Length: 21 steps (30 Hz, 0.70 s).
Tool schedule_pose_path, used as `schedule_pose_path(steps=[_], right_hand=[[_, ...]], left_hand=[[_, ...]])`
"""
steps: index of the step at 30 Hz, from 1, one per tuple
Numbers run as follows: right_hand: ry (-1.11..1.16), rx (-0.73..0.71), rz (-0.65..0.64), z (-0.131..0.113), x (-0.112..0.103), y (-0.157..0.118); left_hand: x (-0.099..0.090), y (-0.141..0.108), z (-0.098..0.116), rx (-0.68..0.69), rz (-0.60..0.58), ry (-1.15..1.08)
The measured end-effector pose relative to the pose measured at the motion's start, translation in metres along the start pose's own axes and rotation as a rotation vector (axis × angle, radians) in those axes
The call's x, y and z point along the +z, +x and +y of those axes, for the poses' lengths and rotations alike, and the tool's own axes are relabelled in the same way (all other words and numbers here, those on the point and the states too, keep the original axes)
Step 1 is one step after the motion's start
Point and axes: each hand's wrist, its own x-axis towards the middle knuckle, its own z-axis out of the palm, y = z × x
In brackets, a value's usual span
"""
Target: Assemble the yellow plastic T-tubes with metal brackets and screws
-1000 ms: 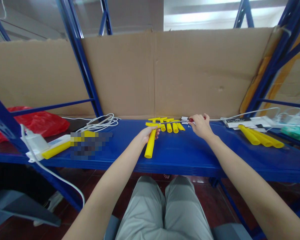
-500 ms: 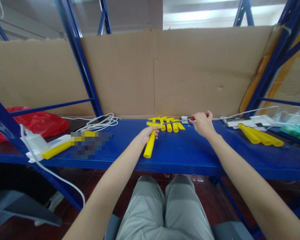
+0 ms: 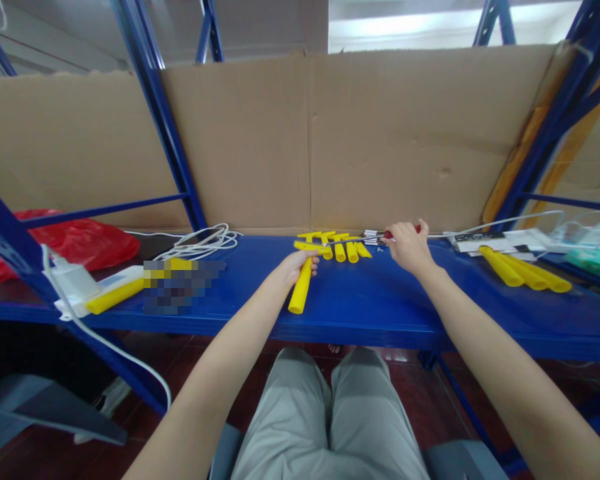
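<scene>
My left hand is closed round a yellow T-shaped plastic piece, its tube-like handle slanting down toward the bench edge. In my right hand is a red-handled screwdriver, held nearly level. Its long thin shaft runs left to the crosspiece of the T-shaped piece, near my left fingers. Whether the tip sits in a screw is too small to tell. Just behind, several similar yellow pieces lie in a row. Small silvery bits rest on the blue bench below the screwdriver.
Several yellow tubes lie at the right beside white boxes and cables. To the left are a coiled white cable, a white power strip, another yellow tube and a red plastic bag. A cardboard panel stands behind the bench.
The view has shifted very slightly. Both hands keep their grips, and the screwdriver stays against the yellow piece with hardly any visible movement.
</scene>
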Motion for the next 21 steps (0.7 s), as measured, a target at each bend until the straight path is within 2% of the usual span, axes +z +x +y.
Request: schedule_pose_path(steps=[13, 21], right_hand=[[-0.036, -0.034, 0.013, 0.0009, 0.0031, 0.0004], [-0.101, -0.086, 0.029, -0.0023, -0.0008, 0.0015]], left_hand=[[0.0002, -0.0017, 0.0009, 0.005, -0.007, 0.035], [0.0028, -0.0031, 0.0002, 0.035, 0.076, 0.096]])
